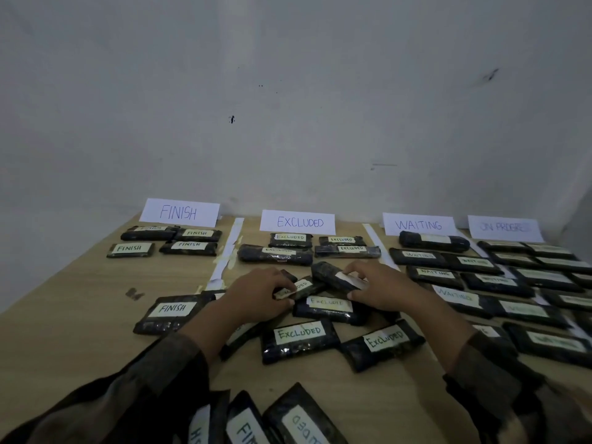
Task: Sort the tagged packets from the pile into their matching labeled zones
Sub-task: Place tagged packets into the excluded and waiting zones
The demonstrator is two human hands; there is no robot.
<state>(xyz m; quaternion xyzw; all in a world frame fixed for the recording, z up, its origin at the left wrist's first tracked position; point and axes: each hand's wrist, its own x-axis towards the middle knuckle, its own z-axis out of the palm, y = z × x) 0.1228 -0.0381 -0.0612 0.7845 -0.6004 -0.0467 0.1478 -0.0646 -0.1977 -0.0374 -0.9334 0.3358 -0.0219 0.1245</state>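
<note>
Unsorted packets [298, 415] lie nearest me. Below the EXCLUDED sign [298, 222], my left fingers [279, 282] pinch a low packet [299, 287] and my right fingers [356, 268] grip a tilted packet [326, 271]. I'd read both tags before laying each flat.

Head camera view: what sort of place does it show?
Probably an improvised indoor sorting station: a light wooden table against a bare grey wall, white handwritten paper zone signs like FINISH, and black wrapped packets with taped labels.

Single head view — looks forward and down, close over table [80, 293], wall behind.
</note>
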